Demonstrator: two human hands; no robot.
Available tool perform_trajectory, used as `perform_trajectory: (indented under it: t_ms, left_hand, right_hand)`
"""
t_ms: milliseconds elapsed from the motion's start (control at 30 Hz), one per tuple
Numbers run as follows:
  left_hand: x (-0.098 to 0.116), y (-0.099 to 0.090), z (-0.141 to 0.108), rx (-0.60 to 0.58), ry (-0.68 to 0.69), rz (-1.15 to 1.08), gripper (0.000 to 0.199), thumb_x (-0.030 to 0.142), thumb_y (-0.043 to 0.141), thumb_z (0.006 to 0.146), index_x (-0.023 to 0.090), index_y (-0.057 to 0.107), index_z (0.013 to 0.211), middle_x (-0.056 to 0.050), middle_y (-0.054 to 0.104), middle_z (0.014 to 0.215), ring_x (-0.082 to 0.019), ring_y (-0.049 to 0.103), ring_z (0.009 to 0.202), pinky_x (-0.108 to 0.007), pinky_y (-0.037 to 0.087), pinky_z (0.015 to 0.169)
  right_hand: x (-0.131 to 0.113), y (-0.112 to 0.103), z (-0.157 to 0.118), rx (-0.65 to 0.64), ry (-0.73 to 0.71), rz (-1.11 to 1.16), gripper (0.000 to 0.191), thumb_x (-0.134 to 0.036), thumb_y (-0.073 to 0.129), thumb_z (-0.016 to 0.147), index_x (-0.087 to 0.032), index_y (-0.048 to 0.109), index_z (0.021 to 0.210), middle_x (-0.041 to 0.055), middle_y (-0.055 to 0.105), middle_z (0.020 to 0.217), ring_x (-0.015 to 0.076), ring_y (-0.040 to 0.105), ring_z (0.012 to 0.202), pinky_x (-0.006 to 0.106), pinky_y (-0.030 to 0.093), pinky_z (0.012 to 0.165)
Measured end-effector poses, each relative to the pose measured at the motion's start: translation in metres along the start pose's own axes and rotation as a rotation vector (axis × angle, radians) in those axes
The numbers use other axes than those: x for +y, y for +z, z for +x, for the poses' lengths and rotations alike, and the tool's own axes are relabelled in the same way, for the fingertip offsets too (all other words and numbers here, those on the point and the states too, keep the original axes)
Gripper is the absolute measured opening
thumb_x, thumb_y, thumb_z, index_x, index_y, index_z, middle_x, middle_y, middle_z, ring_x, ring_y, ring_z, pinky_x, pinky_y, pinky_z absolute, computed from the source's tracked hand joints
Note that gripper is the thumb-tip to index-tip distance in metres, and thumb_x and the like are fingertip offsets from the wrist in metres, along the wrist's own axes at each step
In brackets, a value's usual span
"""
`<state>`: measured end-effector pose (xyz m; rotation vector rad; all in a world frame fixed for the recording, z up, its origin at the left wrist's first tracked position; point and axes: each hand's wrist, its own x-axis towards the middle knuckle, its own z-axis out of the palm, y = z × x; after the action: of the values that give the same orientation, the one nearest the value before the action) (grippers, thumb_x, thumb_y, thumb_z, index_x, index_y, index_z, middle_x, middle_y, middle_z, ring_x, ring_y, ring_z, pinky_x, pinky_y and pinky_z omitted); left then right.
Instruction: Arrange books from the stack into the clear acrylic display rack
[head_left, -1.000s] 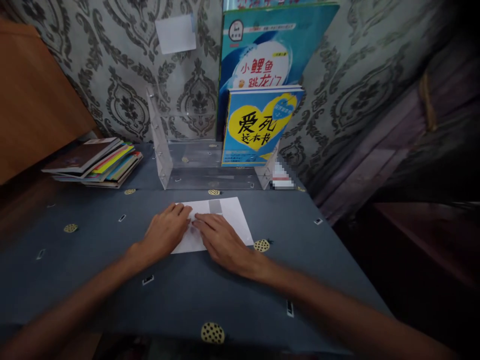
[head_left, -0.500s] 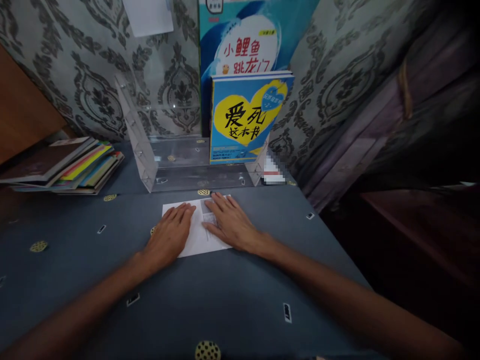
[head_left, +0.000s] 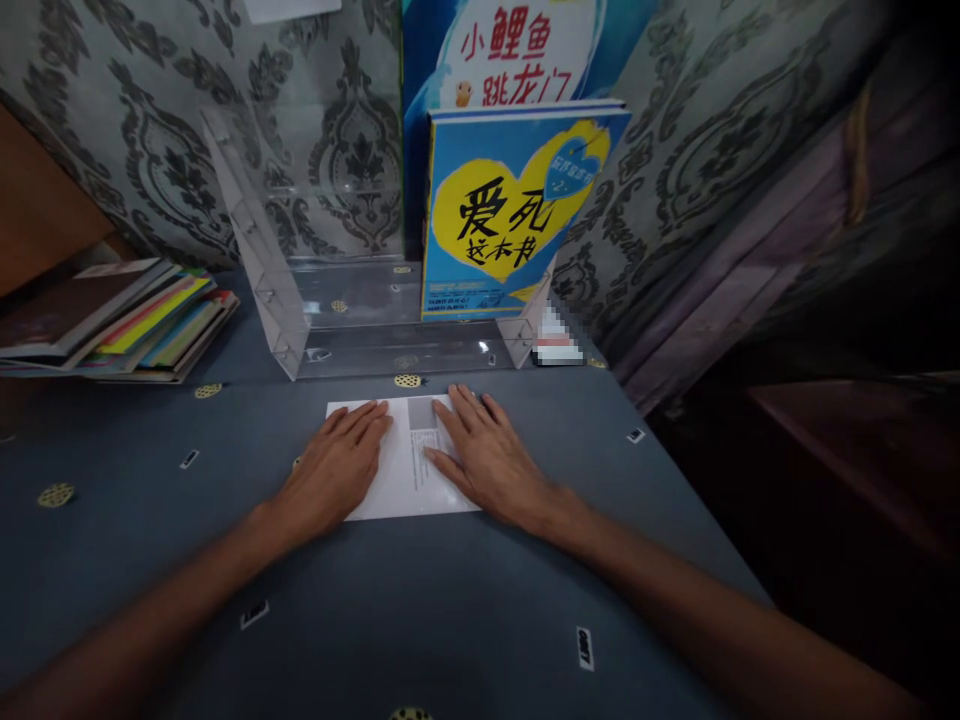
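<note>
A white printed sheet (head_left: 401, 470) lies flat on the dark blue tabletop (head_left: 420, 610). My left hand (head_left: 339, 468) rests palm down over its left side, fingers flat and close to one another, holding nothing. On the right part of the sheet lies my right hand (head_left: 491, 455), fingers spread and thumb pointing left. Small print and a grey block show between the two hands. Behind the sheet stands a clear acrylic rack (head_left: 277, 300), with a blue book bearing a yellow heart (head_left: 487, 215) upright in it.
At the left is a stack of books and magazines (head_left: 112, 320). A larger teal book (head_left: 525, 50) leans against the patterned wall covering. Right of the rack lies a blurred white item (head_left: 556, 340). The table's right edge slants past a hanging purple cloth (head_left: 720, 240).
The camera view has shifted closer to the rack. My right hand has slid slightly right, showing more of the print. My left hand has stayed on the sheet's left side.
</note>
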<state>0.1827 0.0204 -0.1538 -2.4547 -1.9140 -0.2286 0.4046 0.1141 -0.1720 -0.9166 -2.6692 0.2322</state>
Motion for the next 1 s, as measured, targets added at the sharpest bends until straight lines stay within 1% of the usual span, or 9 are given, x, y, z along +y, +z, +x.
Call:
perform_trajectory:
  t_ms: [167, 467, 533, 600, 700, 800, 867, 933, 1000]
  left_hand:
    - [0.002, -0.006, -0.004, 0.007, -0.115, 0.106, 0.040, 0.028, 0.036, 0.102, 0.014, 0.055, 0.134, -0.016, 0.057, 0.147, -0.028, 0.049, 0.139, -0.050, 0.042, 0.112]
    - [0.008, -0.024, -0.009, -0.065, -0.298, 0.279, 0.043, 0.032, 0.041, 0.102, 0.007, 0.055, 0.135, -0.021, 0.059, 0.143, -0.039, 0.054, 0.130, -0.055, 0.050, 0.092]
    - [0.008, -0.026, -0.009, -0.060, -0.304, 0.292, 0.043, 0.032, 0.041, 0.102, 0.007, 0.055, 0.135, -0.020, 0.059, 0.143, -0.039, 0.054, 0.129, -0.055, 0.050, 0.091]
    - [0.008, -0.025, -0.010, -0.045, -0.287, 0.294, 0.042, 0.031, 0.042, 0.102, 0.007, 0.056, 0.134, -0.020, 0.059, 0.142, -0.039, 0.054, 0.129, -0.055, 0.049, 0.092]
    - [0.005, -0.021, -0.012, -0.010, -0.256, 0.291, 0.042, 0.031, 0.042, 0.102, 0.007, 0.057, 0.133, -0.021, 0.060, 0.141, -0.038, 0.055, 0.129, -0.055, 0.047, 0.094]
    - [0.003, -0.017, -0.013, 0.026, -0.236, 0.280, 0.042, 0.031, 0.040, 0.103, 0.007, 0.057, 0.132, -0.022, 0.061, 0.140, -0.039, 0.054, 0.129, -0.055, 0.046, 0.094]
    - [0.003, -0.016, -0.013, 0.038, -0.232, 0.277, 0.042, 0.032, 0.040, 0.102, 0.007, 0.058, 0.132, -0.023, 0.061, 0.139, -0.039, 0.054, 0.129, -0.055, 0.046, 0.093]
    - [0.002, -0.016, -0.013, 0.042, -0.230, 0.279, 0.042, 0.031, 0.040, 0.102, 0.006, 0.058, 0.131, -0.023, 0.061, 0.139, -0.039, 0.055, 0.128, -0.055, 0.046, 0.093]
    - [0.002, -0.016, -0.013, 0.042, -0.227, 0.283, 0.042, 0.031, 0.040, 0.102, 0.007, 0.057, 0.132, -0.023, 0.062, 0.138, -0.038, 0.055, 0.128, -0.054, 0.046, 0.093]
  right_hand:
    - [-0.001, -0.002, 0.000, -0.017, 0.002, -0.024, 0.058, -0.047, 0.046, 0.101, -0.009, 0.049, 0.144, 0.0249, 0.041, 0.157, 0.0381, 0.034, 0.149, 0.061, 0.030, 0.119]
    - [-0.007, -0.012, 0.002, -0.084, 0.024, -0.091, 0.058, -0.045, 0.045, 0.102, -0.007, 0.049, 0.145, 0.0257, 0.041, 0.157, 0.0377, 0.035, 0.149, 0.058, 0.031, 0.120]
    - [-0.008, -0.014, 0.002, -0.087, 0.028, -0.107, 0.058, -0.046, 0.045, 0.102, -0.007, 0.049, 0.145, 0.0250, 0.041, 0.157, 0.0371, 0.036, 0.148, 0.057, 0.032, 0.120]
    - [-0.009, -0.016, 0.003, -0.098, 0.022, -0.114, 0.058, -0.046, 0.045, 0.102, -0.008, 0.050, 0.145, 0.0240, 0.043, 0.156, 0.0373, 0.035, 0.149, 0.060, 0.031, 0.119]
    - [-0.019, -0.020, 0.009, -0.150, -0.053, -0.080, 0.054, -0.042, 0.043, 0.103, -0.010, 0.049, 0.146, 0.0215, 0.045, 0.156, 0.0356, 0.033, 0.150, 0.064, 0.028, 0.120]
    - [-0.037, -0.019, 0.019, -0.207, -0.187, -0.009, 0.054, -0.042, 0.041, 0.105, -0.011, 0.045, 0.149, 0.0193, 0.043, 0.157, 0.0304, 0.034, 0.151, 0.059, 0.026, 0.123]
    - [-0.047, -0.016, 0.026, -0.211, -0.250, 0.024, 0.055, -0.042, 0.042, 0.105, -0.009, 0.044, 0.149, 0.0197, 0.042, 0.157, 0.0292, 0.034, 0.151, 0.056, 0.024, 0.125]
    - [-0.052, -0.011, 0.032, -0.193, -0.271, 0.046, 0.057, -0.043, 0.045, 0.104, -0.007, 0.044, 0.149, 0.0209, 0.042, 0.157, 0.0297, 0.033, 0.151, 0.054, 0.023, 0.126]
    - [-0.050, -0.007, 0.035, -0.178, -0.250, 0.052, 0.060, -0.044, 0.047, 0.103, -0.006, 0.045, 0.148, 0.0222, 0.042, 0.157, 0.0307, 0.032, 0.151, 0.054, 0.024, 0.125]
